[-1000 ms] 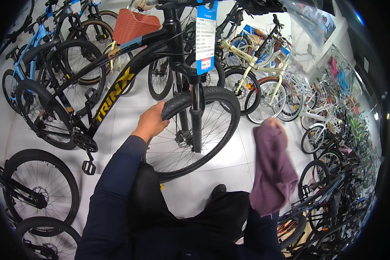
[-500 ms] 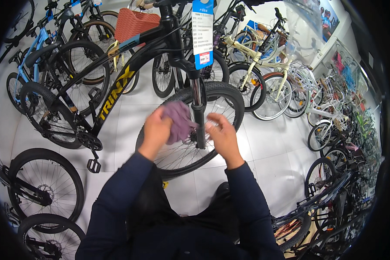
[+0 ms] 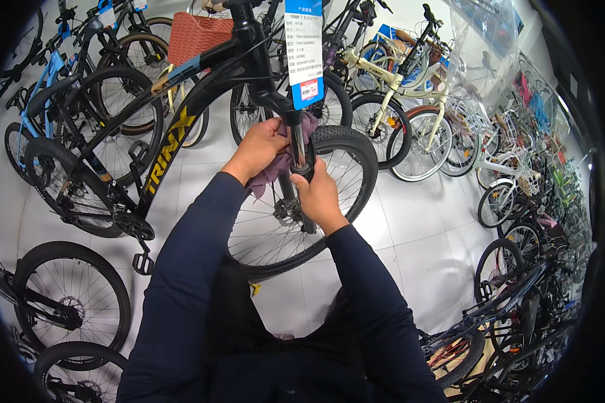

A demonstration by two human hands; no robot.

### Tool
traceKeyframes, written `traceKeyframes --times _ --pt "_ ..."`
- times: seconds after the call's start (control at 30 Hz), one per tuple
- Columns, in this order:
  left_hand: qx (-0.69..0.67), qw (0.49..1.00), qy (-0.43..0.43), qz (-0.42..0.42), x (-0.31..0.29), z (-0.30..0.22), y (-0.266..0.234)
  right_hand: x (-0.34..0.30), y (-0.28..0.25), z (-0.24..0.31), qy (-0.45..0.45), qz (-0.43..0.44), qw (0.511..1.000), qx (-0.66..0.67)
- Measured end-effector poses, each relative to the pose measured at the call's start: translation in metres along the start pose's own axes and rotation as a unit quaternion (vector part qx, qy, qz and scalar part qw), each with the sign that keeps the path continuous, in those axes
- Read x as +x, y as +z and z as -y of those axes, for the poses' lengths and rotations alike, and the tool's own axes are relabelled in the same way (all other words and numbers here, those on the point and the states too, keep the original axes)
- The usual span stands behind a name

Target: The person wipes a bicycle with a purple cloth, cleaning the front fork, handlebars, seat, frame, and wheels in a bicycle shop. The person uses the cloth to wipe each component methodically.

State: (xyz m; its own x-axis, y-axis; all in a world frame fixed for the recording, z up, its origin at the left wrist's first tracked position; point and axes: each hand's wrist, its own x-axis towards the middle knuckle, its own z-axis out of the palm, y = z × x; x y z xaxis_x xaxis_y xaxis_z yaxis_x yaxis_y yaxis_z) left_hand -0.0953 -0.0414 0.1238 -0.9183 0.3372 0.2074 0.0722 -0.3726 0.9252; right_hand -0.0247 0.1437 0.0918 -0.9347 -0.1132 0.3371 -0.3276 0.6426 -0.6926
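A black mountain bike with yellow lettering stands before me. My left hand is closed on a purple cloth, just left of the front fork's shiny upper tube. The cloth passes behind that tube, and a bit of it shows on the right side. My right hand is closed around the fork's black lower leg, thumb in front near the seal; its fingertips are hidden behind. Below is the front wheel with its knobby tyre. A blue and white tag hangs above my hands.
Several bikes stand at the left, among them a light blue one. A cream bike and a row of white ones are at the right. Two wheels lie close at my lower left. More bikes crowd the lower right.
Both hands have risen to the fork. The cloth, bunched in front of the wheel before, now goes behind the upper tube. My right hand, formerly free with fingers apart, has closed on the fork leg.
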Motion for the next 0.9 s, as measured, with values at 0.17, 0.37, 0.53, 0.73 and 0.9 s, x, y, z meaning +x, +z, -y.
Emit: traceKeyframes --times 0.17,0.37,0.53,0.73,0.9 --pt "0.249 0.966 0.016 -0.068 0.013 -0.013 0.004 0.0 0.002 0.001 0.009 -0.008 1.0 0.014" --pt "0.325 0.933 0.146 -0.051 0.024 -0.01 -0.009 -0.001 0.001 0.0 -0.024 -0.026 0.999 0.018" --pt "0.472 0.832 0.235 -0.172 0.039 0.011 -0.017 -0.001 0.0 0.002 0.005 -0.004 0.999 0.032" --pt "0.566 0.76 0.138 -0.289 0.047 0.025 -0.003 -0.002 0.003 -0.001 -0.003 -0.019 0.999 0.025" --pt "0.61 0.738 0.138 -0.252 0.042 0.012 0.002 -0.003 0.003 0.003 0.015 -0.012 0.999 0.029"
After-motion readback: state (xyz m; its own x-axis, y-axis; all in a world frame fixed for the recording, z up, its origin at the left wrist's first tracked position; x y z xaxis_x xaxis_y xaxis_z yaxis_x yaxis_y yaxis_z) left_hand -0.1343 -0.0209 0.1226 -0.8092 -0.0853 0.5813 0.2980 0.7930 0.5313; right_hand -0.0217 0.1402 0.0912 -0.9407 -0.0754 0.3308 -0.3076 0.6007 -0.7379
